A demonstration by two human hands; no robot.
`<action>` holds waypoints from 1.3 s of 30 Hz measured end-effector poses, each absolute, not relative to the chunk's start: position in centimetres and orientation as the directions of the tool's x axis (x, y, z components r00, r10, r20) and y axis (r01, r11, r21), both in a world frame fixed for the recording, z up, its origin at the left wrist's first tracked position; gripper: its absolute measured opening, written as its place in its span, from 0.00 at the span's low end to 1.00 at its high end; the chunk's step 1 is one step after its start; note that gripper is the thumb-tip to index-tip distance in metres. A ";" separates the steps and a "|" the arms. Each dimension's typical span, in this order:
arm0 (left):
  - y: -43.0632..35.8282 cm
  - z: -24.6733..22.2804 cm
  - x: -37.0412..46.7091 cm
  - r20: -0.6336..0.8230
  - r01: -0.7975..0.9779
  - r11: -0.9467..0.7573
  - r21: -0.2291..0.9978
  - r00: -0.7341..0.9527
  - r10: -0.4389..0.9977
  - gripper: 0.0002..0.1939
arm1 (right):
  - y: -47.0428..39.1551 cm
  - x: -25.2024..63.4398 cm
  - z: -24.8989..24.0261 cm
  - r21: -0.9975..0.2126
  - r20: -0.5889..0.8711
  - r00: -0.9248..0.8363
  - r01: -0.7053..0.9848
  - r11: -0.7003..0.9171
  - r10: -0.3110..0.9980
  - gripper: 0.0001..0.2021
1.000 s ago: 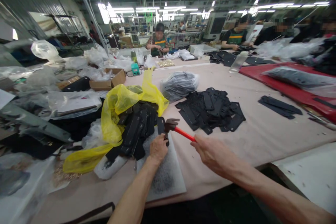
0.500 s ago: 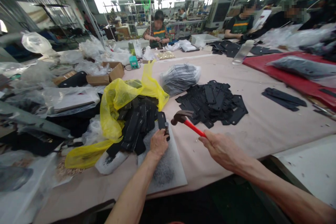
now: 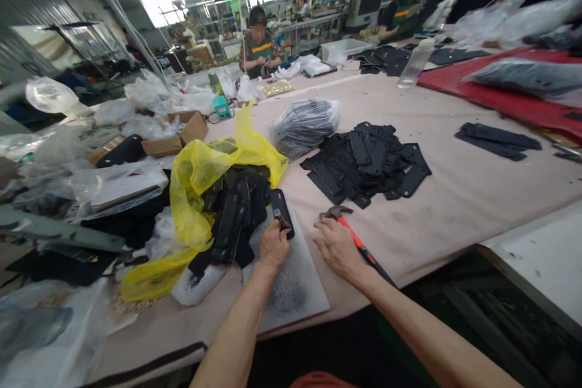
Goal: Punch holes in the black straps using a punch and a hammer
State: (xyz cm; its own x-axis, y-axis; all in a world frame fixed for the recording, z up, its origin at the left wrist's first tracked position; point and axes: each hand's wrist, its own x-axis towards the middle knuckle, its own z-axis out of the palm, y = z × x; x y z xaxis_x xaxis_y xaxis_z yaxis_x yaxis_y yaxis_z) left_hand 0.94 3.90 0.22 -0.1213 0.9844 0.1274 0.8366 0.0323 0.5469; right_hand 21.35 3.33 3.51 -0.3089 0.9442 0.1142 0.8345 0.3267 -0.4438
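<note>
My left hand [image 3: 274,247] is closed around a small metal-ended tool [image 3: 277,214], perhaps a punch, mostly hidden by the fingers. Right beside those fingers is a flat black piece [image 3: 282,209] with a slot near its far end, over the worn white board [image 3: 313,291]. I cannot tell whether the fingers also grip that piece. My right hand [image 3: 336,247] is open, fingers apart and holding nothing, to the right of the board. A claw hammer [image 3: 357,236] with a red and black handle lies on the table, just beyond and alongside this hand.
Black pieces [image 3: 234,218] spill from a yellow plastic bag [image 3: 191,170] on the left. A heap of similar pieces [image 3: 368,160] lies ahead, near a clear bag of parts [image 3: 307,124]. A bottle [image 3: 414,66] stands farther back. Co-workers sit across the table [image 3: 454,218].
My right hand has let go of the hammer, which now lies on the table, and has moved left toward my left hand. The tool in my left hand has shifted slightly left. The view has tilted.
</note>
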 end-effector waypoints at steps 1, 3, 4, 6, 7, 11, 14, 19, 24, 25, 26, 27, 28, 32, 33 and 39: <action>3.9 0.2 0.9 0.119 0.835 0.035 0.550 -0.120 0.986 0.09 | 3.6 19.8 3.7 -0.476 0.138 -0.337 0.802 0.361 0.931 0.16; 3.9 0.2 0.9 0.105 0.820 0.038 0.571 -0.119 0.987 0.11 | 4.0 17.1 3.3 -0.535 0.156 -0.345 0.758 0.372 0.926 0.15; 4.0 0.2 0.9 0.104 0.805 0.035 0.592 -0.120 0.987 0.11 | 4.2 16.1 2.9 -0.561 0.154 -0.325 0.748 0.353 0.933 0.15; 4.0 0.2 0.8 0.111 0.762 0.024 0.647 -0.125 0.986 0.12 | 4.3 14.9 1.7 -0.609 0.141 -0.276 0.733 0.303 0.951 0.14; 4.1 0.2 0.7 0.114 0.734 0.022 0.678 -0.135 0.984 0.12 | 4.4 14.6 1.2 -0.630 0.135 -0.253 0.724 0.280 0.958 0.14; 4.4 0.6 -0.2 0.057 0.602 0.111 0.791 -0.253 0.966 0.10 | 4.4 14.8 -0.2 -0.693 0.136 -0.196 0.681 0.234 0.971 0.14; 4.2 0.8 -0.8 0.026 0.522 0.158 0.838 -0.327 0.945 0.12 | 4.4 15.0 -0.3 -0.723 0.160 -0.178 0.649 0.238 0.971 0.13; 3.2 0.3 -0.7 0.139 0.563 0.003 0.827 -0.210 0.968 0.11 | 4.4 14.9 0.1 -0.727 0.166 -0.184 0.641 0.247 0.969 0.14; 3.0 0.3 -0.4 0.125 0.608 0.047 0.793 -0.238 0.963 0.12 | 4.9 14.9 0.4 -0.700 0.111 -0.213 0.677 0.228 0.971 0.14; 3.1 0.4 -0.5 0.115 0.610 0.062 0.790 -0.247 0.962 0.13 | 5.2 14.8 0.4 -0.700 0.099 -0.209 0.680 0.218 0.973 0.14; 3.1 0.4 -0.5 0.108 0.610 0.072 0.789 -0.253 0.961 0.13 | 5.6 14.7 0.5 -0.701 0.088 -0.196 0.684 0.201 0.977 0.14; 3.1 0.3 -0.6 0.107 0.610 0.077 0.789 -0.260 0.960 0.13 | 6.0 14.6 0.6 -0.698 0.079 -0.177 0.692 0.181 0.981 0.15; 3.0 0.3 -0.6 0.114 0.608 0.075 0.790 -0.267 0.957 0.13 | 6.6 14.4 0.7 -0.691 0.070 -0.159 0.704 0.163 0.985 0.16; 2.7 -0.5 -0.6 0.248 0.615 -0.009 0.788 -0.305 0.919 0.12 | 8.6 13.0 1.3 -0.601 0.023 -0.145 0.789 0.130 0.989 0.26; 2.7 -0.7 -0.6 0.300 0.623 -0.045 0.781 -0.311 0.902 0.12 | 9.0 12.7 1.5 -0.570 0.007 -0.156 0.811 0.132 0.988 0.28; 2.7 -1.5 -0.8 0.394 0.634 -0.102 0.766 -0.338 0.855 0.11 | 10.2 11.2 1.9 -0.505 -0.110 -0.138 0.861 0.064 0.984 0.25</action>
State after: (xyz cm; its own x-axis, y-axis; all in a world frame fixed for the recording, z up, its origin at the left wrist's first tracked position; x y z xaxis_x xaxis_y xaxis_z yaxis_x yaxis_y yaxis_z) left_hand -0.76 2.69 -1.53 -0.3385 0.8546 0.3939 0.6344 -0.1019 0.7663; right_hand 11.22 10.22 1.93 -0.1378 0.9843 -0.1102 0.8605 0.0639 -0.5053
